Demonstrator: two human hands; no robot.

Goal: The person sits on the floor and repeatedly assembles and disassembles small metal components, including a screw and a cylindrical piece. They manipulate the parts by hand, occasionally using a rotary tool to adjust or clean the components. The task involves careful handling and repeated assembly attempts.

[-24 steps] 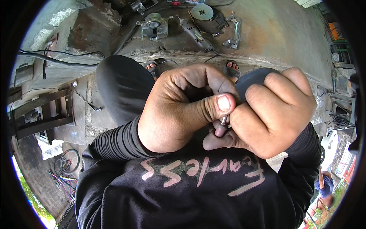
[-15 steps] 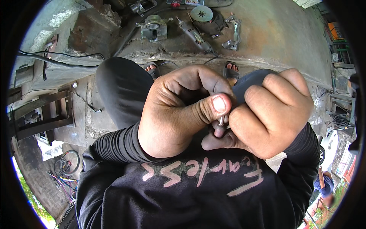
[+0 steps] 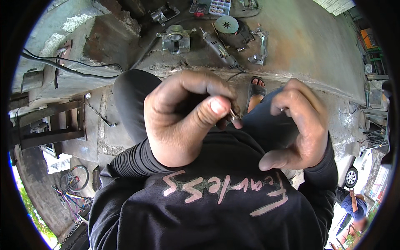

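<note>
My left hand (image 3: 183,121) is closed in a pinch in front of my chest. Between its thumb and fingers sits a small shiny metal piece (image 3: 236,116), pin-like in shape, partly hidden by the fingertips. Apart from it to the right, my right hand (image 3: 306,125) is open, its thumb stretched away from the curled fingers. A tiny bright spot shows by its index fingertip, too small to make out.
On the concrete ahead lie a metal brake caliper (image 3: 176,39), a grey rotary tool (image 3: 219,49), a round disc (image 3: 227,25), a metal bracket (image 3: 260,46) and a compartment box (image 3: 220,7). Black cables (image 3: 71,62) run at left. Another person (image 3: 354,206) is at far right.
My hands have separated: the right one moved right and its fingers opened, while the left drew slightly left with the metal piece in its pinch. The view has shifted slightly.
</note>
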